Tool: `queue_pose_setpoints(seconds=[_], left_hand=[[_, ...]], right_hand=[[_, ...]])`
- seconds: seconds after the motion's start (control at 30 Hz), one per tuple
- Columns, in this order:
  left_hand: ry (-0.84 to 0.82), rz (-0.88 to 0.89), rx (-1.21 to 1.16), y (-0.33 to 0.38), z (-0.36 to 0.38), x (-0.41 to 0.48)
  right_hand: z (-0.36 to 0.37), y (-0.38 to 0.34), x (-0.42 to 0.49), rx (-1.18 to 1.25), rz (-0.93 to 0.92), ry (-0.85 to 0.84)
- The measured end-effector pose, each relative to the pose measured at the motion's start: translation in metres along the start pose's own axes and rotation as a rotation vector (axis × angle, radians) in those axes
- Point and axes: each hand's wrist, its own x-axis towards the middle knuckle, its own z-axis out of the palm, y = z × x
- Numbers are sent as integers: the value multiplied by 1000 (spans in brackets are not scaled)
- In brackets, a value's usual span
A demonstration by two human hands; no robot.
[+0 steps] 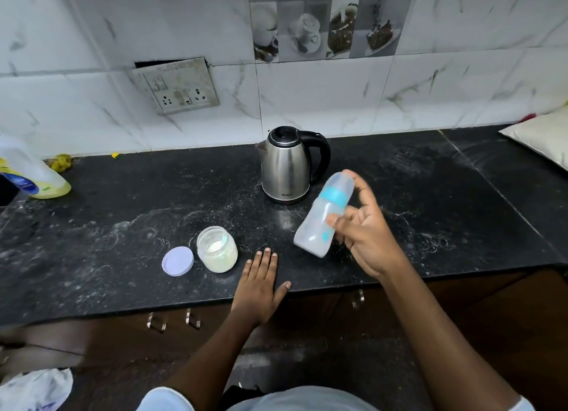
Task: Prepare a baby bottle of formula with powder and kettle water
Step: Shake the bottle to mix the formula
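- Head view: the right hand (365, 235) holds the baby bottle (322, 217) in the air above the black countertop (123, 226). The thumb lies across the bottle's body and a fingertip sits at the top of its cap.
- The bottle is tilted, with its capped end and blue collar up toward the kettle (285, 164) and its base lower and nearer the person. It looks blurred, and its contents cannot be made out.
- The left hand (261, 284) lies flat on the countertop near the front edge, fingers straight and together, holding nothing.
- Just left of that hand stands the open jar (217, 249) of white powder, with a pale blue scoop inside.
- The jar's lilac lid (177, 261) lies on the counter beside it, on the left.
- The steel kettle stands further back, lid closed, black handle to the right.
- A bottle of yellow liquid (30, 170) stands at the far left, and a socket plate (178, 86) is on the tiled wall.
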Motion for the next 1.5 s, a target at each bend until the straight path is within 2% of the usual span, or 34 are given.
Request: queue_pose_setpoints(seconds=[0.07,0.17,0.27,0.4,0.53,0.63,0.67,0.77,0.9,1.03,1.13,1.17,1.27,1.3,1.4,1.5], left_hand=[[-3,4,7,-1,1,-1],[-6,-2,1,-1,1,0],[-12,-3,5,0,0,0],[-10,-1,1,0,0,0],[-3,9,16,-1,2,0],[2,3,23,-1,3,1],[-1,-2,24,0,3,1],[-16,-1,33,0,0,0],[6,-1,37,1,0,0],[9,1,36,1,-1,0],[7,2,31,1,0,0],[7,-1,28,1,0,0],[-5,-7,34,1,0,-1],[-15,-10,32,0,0,-1],[-20,-12,28,2,-2,0],[-36,-8,28,2,-1,0]], right_hand=[[4,3,-4,-87,23,-117],[4,4,-3,-30,17,-8],[4,4,-3,-78,29,-116],[0,3,1,27,-9,37],[0,2,-1,-64,20,-115],[-4,6,3,56,-12,35],[-4,5,3,60,-7,29],[-2,5,-1,-59,32,-141],[-4,8,3,104,-12,82],[-3,7,-2,-42,36,-77],[-5,10,0,65,-10,89],[-5,11,0,75,-9,95],[-1,13,-8,-60,46,-85],[1,14,-9,-47,42,-72],[-2,15,-5,111,-7,111],[-3,11,-8,13,29,-1]])
